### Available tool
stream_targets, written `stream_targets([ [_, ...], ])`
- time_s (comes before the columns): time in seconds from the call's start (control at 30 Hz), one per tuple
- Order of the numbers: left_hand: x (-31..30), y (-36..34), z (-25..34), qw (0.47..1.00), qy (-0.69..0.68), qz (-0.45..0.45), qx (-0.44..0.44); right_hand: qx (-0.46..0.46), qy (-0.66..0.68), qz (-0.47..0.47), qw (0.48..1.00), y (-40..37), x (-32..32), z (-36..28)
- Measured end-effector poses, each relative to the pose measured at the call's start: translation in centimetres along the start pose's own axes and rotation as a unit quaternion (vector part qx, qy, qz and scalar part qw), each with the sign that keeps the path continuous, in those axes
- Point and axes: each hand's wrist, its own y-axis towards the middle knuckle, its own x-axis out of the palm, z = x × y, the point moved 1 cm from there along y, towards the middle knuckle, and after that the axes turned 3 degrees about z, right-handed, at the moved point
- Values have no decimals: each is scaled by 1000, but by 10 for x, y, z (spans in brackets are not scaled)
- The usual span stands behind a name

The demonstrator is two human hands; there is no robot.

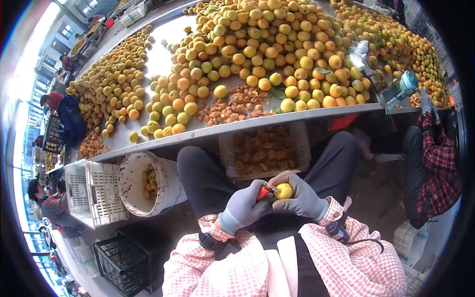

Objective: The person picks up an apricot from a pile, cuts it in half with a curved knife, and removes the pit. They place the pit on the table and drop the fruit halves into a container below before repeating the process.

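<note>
My left hand (247, 207), in a grey glove, is closed around the red handle of a small knife (263, 192). The knife's tip is against or right beside a yellow apricot (283, 191); the exact contact is too small to tell. Gripping that apricot is my gloved right hand (303, 199), its fingers and thumb around the fruit. Both hands are close together above my lap. Just beyond them, between my knees, a white crate (229, 157) holds many opened apricot halves (264, 151).
A metal table (217, 130) carries heaped whole apricots (277, 34) and a pile of apricot pits (232, 106). At left stand a white bucket (129, 198) and white crates (106, 198). A bottle (401, 89) lies at the right edge; a co-worker in a plaid sleeve (443, 168) sits nearby.
</note>
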Motion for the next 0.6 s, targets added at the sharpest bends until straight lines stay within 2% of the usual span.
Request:
stream_targets([
  [0.03, 1, -1, -1, 999, 47, 3, 16, 1, 0, 0, 1000, -1, -1, 2],
  [0.1, 4, -3, -6, 997, 72, 6, 34, 3, -92, 1, 996, -1, -3, 9],
  [0.2, 5, -4, -4, 989, 131, 17, 61, 29, -76, 14, 997, -3, 1, 9],
  [0.33, 8, -4, -2, 976, 205, 37, 57, 9, -123, 14, 992, -7, 6, 9],
  [0.43, 15, -5, -12, 972, 228, 45, 42, 15, -93, 44, 995, -10, 16, 18],
  [0.5, 17, -4, -17, 971, 226, 58, 55, 41, -44, 105, 993, -11, 22, 18],
  [0.57, 20, -2, -16, 970, 222, 69, 68, 71, -56, 119, 989, -11, 23, 20],
  [0.6, 20, 0, -14, 972, 215, 66, 62, 28, -153, 144, 977, -10, 23, 19],
])
